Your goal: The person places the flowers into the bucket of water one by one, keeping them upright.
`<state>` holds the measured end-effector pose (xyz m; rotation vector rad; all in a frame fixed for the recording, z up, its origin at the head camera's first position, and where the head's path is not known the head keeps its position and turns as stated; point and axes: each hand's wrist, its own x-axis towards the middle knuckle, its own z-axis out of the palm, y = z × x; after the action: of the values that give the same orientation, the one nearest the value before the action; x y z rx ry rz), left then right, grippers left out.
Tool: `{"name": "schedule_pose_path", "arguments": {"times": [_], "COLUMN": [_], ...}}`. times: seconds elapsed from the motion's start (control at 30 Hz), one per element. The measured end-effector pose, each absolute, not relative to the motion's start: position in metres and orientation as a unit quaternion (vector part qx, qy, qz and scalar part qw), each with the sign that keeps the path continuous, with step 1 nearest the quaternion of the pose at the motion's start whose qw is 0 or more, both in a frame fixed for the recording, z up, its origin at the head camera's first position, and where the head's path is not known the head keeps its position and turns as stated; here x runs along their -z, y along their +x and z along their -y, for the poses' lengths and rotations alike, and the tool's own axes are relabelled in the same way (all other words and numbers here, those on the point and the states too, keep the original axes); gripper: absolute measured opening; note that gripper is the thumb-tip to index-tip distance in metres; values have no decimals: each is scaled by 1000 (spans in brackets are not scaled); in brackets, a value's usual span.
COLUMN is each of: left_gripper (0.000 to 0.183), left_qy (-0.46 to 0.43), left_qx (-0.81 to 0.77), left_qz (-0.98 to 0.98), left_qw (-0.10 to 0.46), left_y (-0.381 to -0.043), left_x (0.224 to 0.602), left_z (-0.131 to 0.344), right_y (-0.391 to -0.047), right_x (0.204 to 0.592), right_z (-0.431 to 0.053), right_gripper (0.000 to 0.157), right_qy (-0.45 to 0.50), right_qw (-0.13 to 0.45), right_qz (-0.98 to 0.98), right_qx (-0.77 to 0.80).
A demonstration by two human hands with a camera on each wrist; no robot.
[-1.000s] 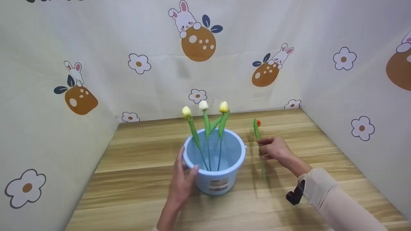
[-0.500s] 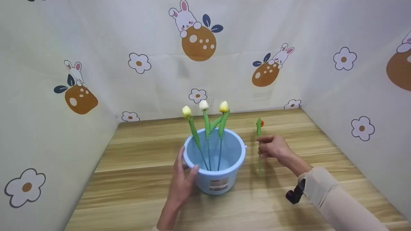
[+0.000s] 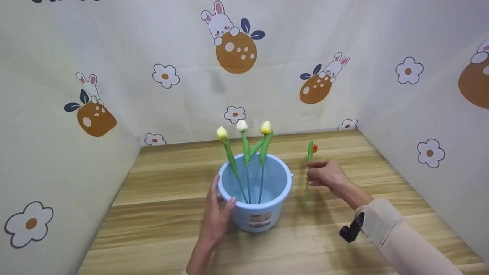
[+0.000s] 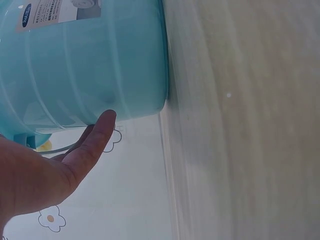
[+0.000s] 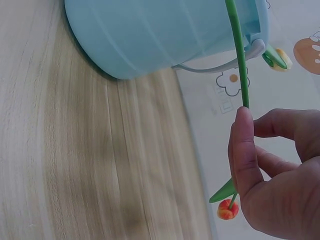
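Observation:
A light blue bucket (image 3: 255, 217) stands upright on the table. Inside it are three artificial tulips: a pale yellow tulip (image 3: 221, 133) at left, a white tulip (image 3: 242, 126) in the middle and a yellow tulip (image 3: 266, 128) at right. My left hand (image 3: 216, 219) rests spread against the bucket's left side, its thumb near the front rim and its fingers fairly straight. To the right of the bucket, my right hand (image 3: 327, 176) pinches the green stem of an orange-red tulip (image 5: 228, 209) between thumb and fingers. That tulip's bloom points away from me, and its stem crosses before the bucket in the right wrist view.
The wooden table (image 3: 164, 191) extends on both sides of the bucket. Fabric walls (image 3: 183, 103) with rabbit and flower prints enclose the back and both sides. The bucket's handle (image 5: 215, 69) hangs down along its side.
The orange-red tulip has tilted in my right hand: its bloom end has swung right and its stem's lower end left. My left hand and the bucket have stayed put.

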<state>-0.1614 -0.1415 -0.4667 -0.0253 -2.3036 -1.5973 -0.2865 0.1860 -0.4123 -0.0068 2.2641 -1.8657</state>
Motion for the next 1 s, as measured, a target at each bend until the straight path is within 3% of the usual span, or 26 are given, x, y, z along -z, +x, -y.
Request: {"name": "schedule_pose_path", "arguments": {"times": [1.0], "left_gripper": [80], "left_qy": [-11], "left_qx": [570], "left_qz": [805], "left_qw": [166], "left_y": [-162], "left_x": [467], "left_z": [142], "right_y": [-284], "right_x": [401], "right_z": [-181], "right_gripper": [55], "right_qy": [22], "right_qw": [103], "right_qz": [-725], "right_qx": [680]}}
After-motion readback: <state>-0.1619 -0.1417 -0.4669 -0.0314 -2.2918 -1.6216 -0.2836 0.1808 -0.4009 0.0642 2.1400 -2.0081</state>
